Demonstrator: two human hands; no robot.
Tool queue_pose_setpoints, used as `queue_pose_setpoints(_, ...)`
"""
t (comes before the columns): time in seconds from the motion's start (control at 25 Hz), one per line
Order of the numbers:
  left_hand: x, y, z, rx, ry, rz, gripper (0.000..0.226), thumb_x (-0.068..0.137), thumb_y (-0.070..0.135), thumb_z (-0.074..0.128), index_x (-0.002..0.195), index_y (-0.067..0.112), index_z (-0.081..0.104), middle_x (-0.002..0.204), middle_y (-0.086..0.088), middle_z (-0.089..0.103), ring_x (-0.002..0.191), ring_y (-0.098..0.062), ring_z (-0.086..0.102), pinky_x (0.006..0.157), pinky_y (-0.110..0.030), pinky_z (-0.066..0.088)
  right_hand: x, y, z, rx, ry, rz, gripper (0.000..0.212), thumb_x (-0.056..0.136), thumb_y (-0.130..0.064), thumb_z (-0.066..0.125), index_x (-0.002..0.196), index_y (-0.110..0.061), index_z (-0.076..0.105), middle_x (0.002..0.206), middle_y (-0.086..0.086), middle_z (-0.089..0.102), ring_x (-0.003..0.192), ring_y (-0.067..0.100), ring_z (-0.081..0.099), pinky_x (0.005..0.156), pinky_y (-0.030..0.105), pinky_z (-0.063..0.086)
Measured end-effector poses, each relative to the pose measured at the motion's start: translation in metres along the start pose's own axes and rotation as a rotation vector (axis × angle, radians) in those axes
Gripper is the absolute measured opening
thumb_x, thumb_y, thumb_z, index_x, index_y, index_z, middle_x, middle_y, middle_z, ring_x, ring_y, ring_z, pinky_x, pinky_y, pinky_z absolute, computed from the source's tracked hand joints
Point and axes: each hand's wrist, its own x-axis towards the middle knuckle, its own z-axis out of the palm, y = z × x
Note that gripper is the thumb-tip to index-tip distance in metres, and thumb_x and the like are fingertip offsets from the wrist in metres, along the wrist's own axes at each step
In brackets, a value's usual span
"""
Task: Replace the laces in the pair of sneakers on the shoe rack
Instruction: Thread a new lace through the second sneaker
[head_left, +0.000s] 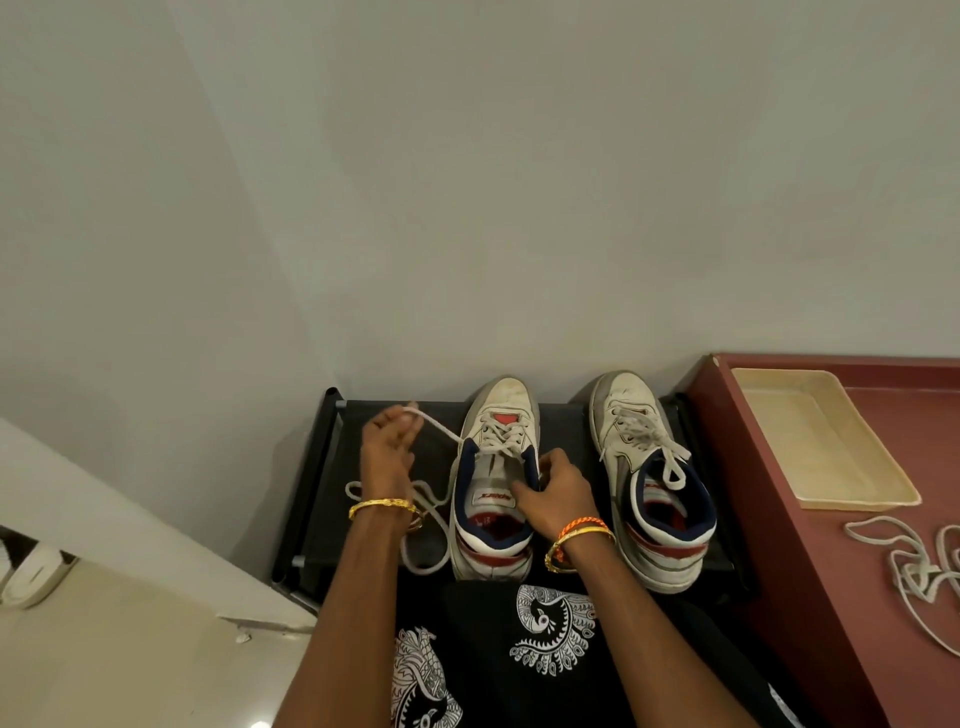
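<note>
Two white sneakers with navy collars and red trim stand toes-to-wall on a black shoe rack. My left hand pinches the white lace of the left sneaker, drawn taut out to the left from its upper eyelets; the slack loops lie on the rack beside the shoe. My right hand grips the right side of that sneaker's collar by the tongue. The right sneaker stands laced, its lace ends lying loose over the collar.
A dark red table adjoins the rack on the right, carrying a cream tray and a loose white lace. The grey wall is directly behind the sneakers. My black patterned clothing fills the near edge.
</note>
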Motion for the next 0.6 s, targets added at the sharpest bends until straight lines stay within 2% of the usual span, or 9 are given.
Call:
queue_pose_setpoints(0.08, -0.019, 0.016, -0.002, -0.050, -0.106, 0.158, 0.011, 0.091, 0.006, 0.047, 0.088, 0.014, 0.054, 0.094, -0.005, 0.068, 0.089, -0.019, 0.066, 0.094, -0.036, 0.046, -0.008, -0.011, -0.007, -0.140, 0.114, -0.178, 0.038, 0.081, -0.044, 0.062, 0.110, -0.021, 0.054, 0.119, -0.001, 0.051, 0.115, 0.020, 0.045, 0.099, 0.043, 0.039)
queue_pose_setpoints(0.16, -0.047, 0.034, 0.008, 0.154, -0.331, 0.316, 0.007, 0.084, 0.012, 0.052, 0.080, 0.008, 0.056, 0.076, -0.007, 0.067, 0.062, -0.016, 0.064, 0.066, -0.027, 0.052, -0.017, -0.030, -0.015, -0.014, 0.182, -0.490, 0.043, 0.083, -0.028, 0.061, 0.125, -0.026, 0.050, 0.132, -0.006, 0.047, 0.128, 0.014, 0.037, 0.106, 0.046, 0.032)
queue_pose_setpoints(0.2, -0.061, 0.043, 0.016, 0.315, -0.455, 0.355, 0.011, 0.082, 0.016, 0.052, 0.076, 0.007, 0.056, 0.071, -0.008, 0.065, 0.050, -0.009, 0.058, 0.053, -0.021, 0.048, -0.024, -0.039, -0.017, 0.101, 0.139, -0.617, 0.052, 0.082, -0.016, 0.061, 0.130, -0.027, 0.046, 0.137, -0.005, 0.046, 0.131, 0.013, 0.036, 0.108, 0.046, 0.034)
queue_pose_setpoints(0.28, -0.083, 0.058, 0.032, 0.589, -0.695, 0.325, 0.018, 0.087, 0.016, 0.055, 0.073, 0.005, 0.056, 0.068, -0.013, 0.062, 0.040, 0.001, 0.049, 0.044, -0.009, 0.038, -0.034, -0.049, -0.020, 0.320, -0.017, -0.740, 0.061, 0.080, -0.001, 0.058, 0.133, -0.028, 0.044, 0.132, 0.002, 0.051, 0.127, 0.015, 0.047, 0.103, 0.040, 0.043)
queue_pose_setpoints(0.36, -0.095, 0.067, 0.038, 0.667, -0.803, 0.322, 0.015, 0.090, 0.011, 0.056, 0.076, 0.004, 0.056, 0.064, -0.010, 0.061, 0.040, 0.003, 0.049, 0.045, -0.006, 0.036, -0.039, -0.052, -0.028, 0.415, -0.083, -0.728, 0.041, 0.082, 0.000, 0.055, 0.118, -0.018, 0.056, 0.108, 0.008, 0.064, 0.103, 0.018, 0.062, 0.086, 0.036, 0.053)
queue_pose_setpoints(0.4, -0.094, 0.068, 0.037, 0.634, -0.770, 0.368, 0.011, 0.090, 0.010, 0.056, 0.080, 0.006, 0.057, 0.061, -0.006, 0.061, 0.040, 0.003, 0.048, 0.044, -0.007, 0.036, -0.039, -0.052, -0.035, 0.408, -0.054, -0.713, 0.029, 0.084, -0.003, 0.055, 0.110, -0.013, 0.062, 0.099, 0.009, 0.067, 0.094, 0.019, 0.064, 0.081, 0.035, 0.054)
queue_pose_setpoints(0.44, -0.089, 0.067, 0.033, 0.600, -0.664, 0.431, 0.006, 0.090, 0.009, 0.057, 0.083, 0.008, 0.058, 0.058, -0.001, 0.062, 0.041, 0.002, 0.048, 0.044, -0.010, 0.037, -0.038, -0.051, -0.044, 0.403, -0.017, -0.694, 0.021, 0.086, -0.006, 0.057, 0.104, -0.011, 0.066, 0.094, 0.007, 0.069, 0.089, 0.019, 0.065, 0.079, 0.034, 0.054)
queue_pose_setpoints(0.52, -0.070, 0.058, 0.019, 0.574, -0.324, 0.564, 0.012, 0.092, 0.006, 0.055, 0.088, 0.016, 0.061, 0.061, 0.007, 0.066, 0.048, 0.001, 0.050, 0.045, -0.015, 0.041, -0.034, -0.044, -0.063, 0.461, 0.018, -0.625, 0.014, 0.088, -0.009, 0.062, 0.098, -0.014, 0.071, 0.091, 0.000, 0.072, 0.089, 0.013, 0.066, 0.080, 0.026, 0.053)
queue_pose_setpoints(0.6, -0.055, 0.048, 0.004, 0.534, -0.096, 0.590, 0.015, 0.093, 0.009, 0.053, 0.090, 0.020, 0.063, 0.068, 0.014, 0.069, 0.052, 0.001, 0.051, 0.049, -0.015, 0.045, -0.028, -0.034, -0.078, 0.500, 0.027, -0.572, 0.016, 0.086, -0.007, 0.064, 0.095, -0.019, 0.072, 0.086, -0.009, 0.072, 0.085, 0.003, 0.067, 0.077, 0.015, 0.050)
